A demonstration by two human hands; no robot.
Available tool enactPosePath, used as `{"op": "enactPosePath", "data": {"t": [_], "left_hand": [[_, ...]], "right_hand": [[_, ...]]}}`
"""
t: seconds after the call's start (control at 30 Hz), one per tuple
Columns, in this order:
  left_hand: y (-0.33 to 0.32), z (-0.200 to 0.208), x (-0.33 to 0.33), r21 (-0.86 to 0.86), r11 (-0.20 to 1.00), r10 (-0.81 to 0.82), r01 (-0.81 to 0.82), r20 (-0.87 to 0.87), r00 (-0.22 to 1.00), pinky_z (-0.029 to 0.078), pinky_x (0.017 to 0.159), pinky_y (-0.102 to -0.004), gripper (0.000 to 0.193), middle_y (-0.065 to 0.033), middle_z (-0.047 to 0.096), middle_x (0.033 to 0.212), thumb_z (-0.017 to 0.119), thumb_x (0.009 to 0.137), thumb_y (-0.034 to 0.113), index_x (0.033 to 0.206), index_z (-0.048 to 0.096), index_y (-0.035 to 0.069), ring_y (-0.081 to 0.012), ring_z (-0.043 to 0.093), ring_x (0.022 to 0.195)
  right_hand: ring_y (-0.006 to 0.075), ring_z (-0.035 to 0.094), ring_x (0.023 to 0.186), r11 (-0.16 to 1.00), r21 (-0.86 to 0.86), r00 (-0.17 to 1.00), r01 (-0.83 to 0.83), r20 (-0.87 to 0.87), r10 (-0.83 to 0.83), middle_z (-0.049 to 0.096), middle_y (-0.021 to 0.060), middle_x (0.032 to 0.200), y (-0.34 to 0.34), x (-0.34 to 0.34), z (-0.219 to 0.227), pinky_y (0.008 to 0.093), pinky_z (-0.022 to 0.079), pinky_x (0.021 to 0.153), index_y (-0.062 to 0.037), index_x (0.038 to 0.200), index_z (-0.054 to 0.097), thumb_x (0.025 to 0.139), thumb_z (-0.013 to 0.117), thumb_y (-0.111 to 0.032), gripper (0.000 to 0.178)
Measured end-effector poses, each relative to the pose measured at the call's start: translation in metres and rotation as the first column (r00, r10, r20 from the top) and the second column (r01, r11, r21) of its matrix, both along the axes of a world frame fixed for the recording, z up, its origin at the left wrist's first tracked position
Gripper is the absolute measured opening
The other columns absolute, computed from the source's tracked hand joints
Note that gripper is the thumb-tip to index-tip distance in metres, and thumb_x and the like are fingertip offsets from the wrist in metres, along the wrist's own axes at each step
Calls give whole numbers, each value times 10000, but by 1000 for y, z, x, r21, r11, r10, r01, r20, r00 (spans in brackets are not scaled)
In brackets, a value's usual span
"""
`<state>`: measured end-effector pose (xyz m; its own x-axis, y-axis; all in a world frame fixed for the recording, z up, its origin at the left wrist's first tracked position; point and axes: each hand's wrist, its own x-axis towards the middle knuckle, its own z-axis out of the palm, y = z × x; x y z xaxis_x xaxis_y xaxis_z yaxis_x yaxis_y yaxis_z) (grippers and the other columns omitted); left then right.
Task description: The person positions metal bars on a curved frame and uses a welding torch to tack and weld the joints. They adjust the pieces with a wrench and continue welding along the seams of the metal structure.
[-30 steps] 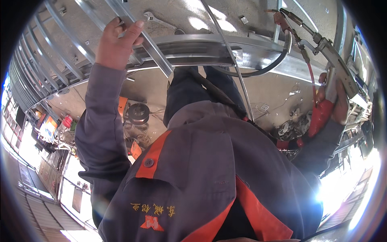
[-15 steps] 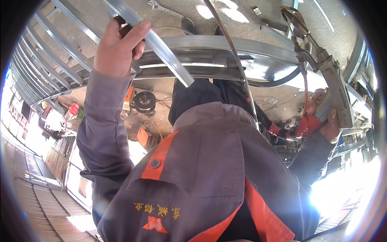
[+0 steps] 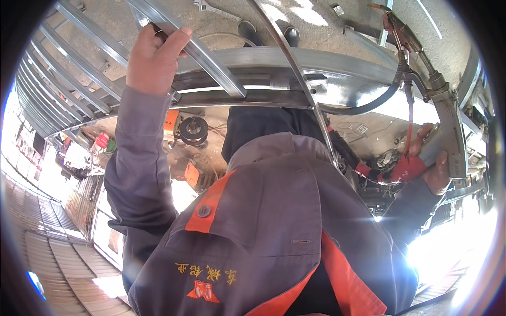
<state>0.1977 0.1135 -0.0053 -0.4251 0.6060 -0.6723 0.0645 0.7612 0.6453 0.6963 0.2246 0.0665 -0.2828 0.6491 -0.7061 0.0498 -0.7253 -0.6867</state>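
Upper left of frame: left hand [image 3: 153, 58] closed around a long shiny grey metal channel bar [image 3: 211, 63] that runs diagonally toward centre. More parallel metal bars [image 3: 63, 100] crowd the left edge. Right side: right hand [image 3: 435, 160] clasps the grey welding torch [image 3: 448, 126], black hose [image 3: 363, 105] looping left; bare concrete floor [image 3: 337, 26] above.

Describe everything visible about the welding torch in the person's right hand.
The welding torch is a long metal tool with a grey body, brassy fittings along its neck and a thin tip pointing up toward the picture's top edge. It runs diagonally, tip upper left, handle lower right. The right hand grips its handle near the right edge. A dark hose curves off its middle toward the curved metal frame, and a thin red line hangs down beside it. The tip appears clear of the frame.
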Motion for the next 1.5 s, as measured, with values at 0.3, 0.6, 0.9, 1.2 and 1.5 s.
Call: {"op": "enactPosePath", "data": {"t": [0.3,0.6,0.9,1.2,1.5], "left_hand": [[-1,4,9,-98,995,38,-35,38,999,574,918,-391,404,-108,643,1106,690,973,240,1259,599,-31,-206,670,1015],[-5,-3,13,-15,997,81,-80,64,995,627,830,-345,295,-86,664,932,724,975,235,1079,609,-16,-165,698,881],[-8,-4,8,-50,999,22,-15,138,990,602,906,-403,425,-104,653,1094,696,997,267,1296,554,1,-210,684,1021],[-7,-3,8,-62,998,10,-3,116,993,612,885,-388,427,-112,657,1081,698,991,269,1279,554,-12,-213,692,1004],[-2,0,17,-1,999,46,-46,61,997,657,771,-363,306,-114,659,937,729,968,200,1037,575,-54,-180,701,867]], "right_hand": [[215,625,860,996,30,996,87,-6,-87,575,213,1124,-9,10,0,319,531,719,98,1381,416,966,685,-412,710],[225,606,831,995,91,999,38,-22,-36,575,220,1172,-12,19,-9,319,510,655,49,1466,392,948,641,-359,705],[219,615,831,997,77,999,18,-29,-16,593,208,1141,-9,24,-7,323,523,679,50,1445,414,943,664,-352,690],[214,632,834,998,67,1000,-3,12,2,622,196,1113,-8,25,-4,331,537,687,51,1399,471,930,704,-342,654],[209,648,838,991,97,986,-91,151,75,650,184,1084,16,18,27,338,552,696,52,1352,529,917,744,-332,619]]}}
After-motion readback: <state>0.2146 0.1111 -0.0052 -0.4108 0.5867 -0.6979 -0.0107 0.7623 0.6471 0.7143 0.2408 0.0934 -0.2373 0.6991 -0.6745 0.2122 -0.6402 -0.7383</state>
